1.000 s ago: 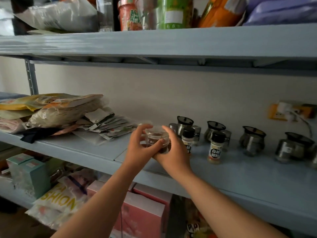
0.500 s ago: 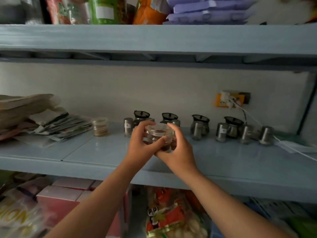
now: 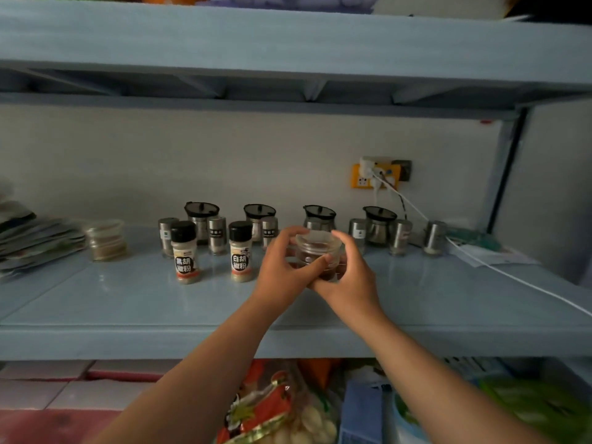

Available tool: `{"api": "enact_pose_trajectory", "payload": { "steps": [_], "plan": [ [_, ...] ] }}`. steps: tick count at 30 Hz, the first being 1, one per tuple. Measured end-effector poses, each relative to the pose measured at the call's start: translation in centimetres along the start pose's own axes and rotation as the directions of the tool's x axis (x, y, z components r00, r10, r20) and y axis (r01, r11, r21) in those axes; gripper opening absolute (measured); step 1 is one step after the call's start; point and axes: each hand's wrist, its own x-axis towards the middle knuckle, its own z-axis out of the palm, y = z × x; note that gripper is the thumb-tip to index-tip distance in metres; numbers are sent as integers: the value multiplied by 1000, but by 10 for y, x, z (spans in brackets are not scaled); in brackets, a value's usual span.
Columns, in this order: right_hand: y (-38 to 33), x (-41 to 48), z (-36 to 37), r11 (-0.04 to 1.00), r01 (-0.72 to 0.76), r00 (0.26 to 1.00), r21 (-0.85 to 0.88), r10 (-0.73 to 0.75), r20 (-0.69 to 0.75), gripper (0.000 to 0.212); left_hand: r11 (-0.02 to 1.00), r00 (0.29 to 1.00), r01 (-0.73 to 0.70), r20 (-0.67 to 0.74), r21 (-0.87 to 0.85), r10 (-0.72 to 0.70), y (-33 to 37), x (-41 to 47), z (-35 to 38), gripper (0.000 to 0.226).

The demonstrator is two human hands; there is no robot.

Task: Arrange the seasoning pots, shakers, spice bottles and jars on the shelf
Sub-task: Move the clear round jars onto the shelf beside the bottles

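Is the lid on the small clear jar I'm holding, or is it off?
On: a clear round lid caps the small clear glass jar, held between left hand and right hand.

Clear glass jar (image 3: 315,248): base hidden by left hand (image 3: 282,270) and right hand (image 3: 350,278).
Flat grey packet stack (image 3: 38,241): blurred, cut by left edge.
Small steel shakers (image 3: 217,235): labels unreadable.

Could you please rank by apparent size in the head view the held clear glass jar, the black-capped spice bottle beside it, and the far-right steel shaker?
1. Clear glass jar of dark contents: widest, though nearest the camera.
2. Black-capped spice bottle: taller but slimmer.
3. Steel shaker at far right: smallest, farthest back.
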Motion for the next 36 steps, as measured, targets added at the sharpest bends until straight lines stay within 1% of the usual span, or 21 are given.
{"api": "enact_pose_trajectory", "payload": {
  "steps": [3,5,7,12,17,22,25,28,34,36],
  "plan": [
    [11,9,-9,1000,-27,999,-10,27,-23,77,999,997,29,66,14,-29,-4,7,15,62],
    [19,16,-12,999,-45,999,-23,44,-26,75,1000,995,22,96,21,-24,-6,11,23,56],
    [27,22,-12,997,-69,997,-33,68,-24,76,1000,995,21,102,23,-23,-9,14,28,52],
    [38,38,-11,993,-116,993,-38,116,-14,76,999,996,38,84,6,-38,-19,26,38,53],
    [42,48,-3,992,-86,996,-91,85,-9,75,998,998,58,19,-15,-58,-33,33,40,55],
    [43,48,1,989,-42,998,-141,47,33,76,999,999,48,-19,-8,-48,-37,33,37,61],
    [46,47,2,988,-35,999,-152,40,34,76,997,997,75,-5,27,-75,-40,33,36,69],
    [46,47,2,989,-51,998,-140,56,34,75,993,995,97,17,71,-98,-41,34,36,71],
    [47,46,1,987,-50,997,-155,58,43,74,988,993,111,33,108,-116,-46,33,39,63],
    [47,47,1,987,-47,997,-155,56,52,74,987,992,116,38,108,-120,-47,33,40,63]
  ]
}}
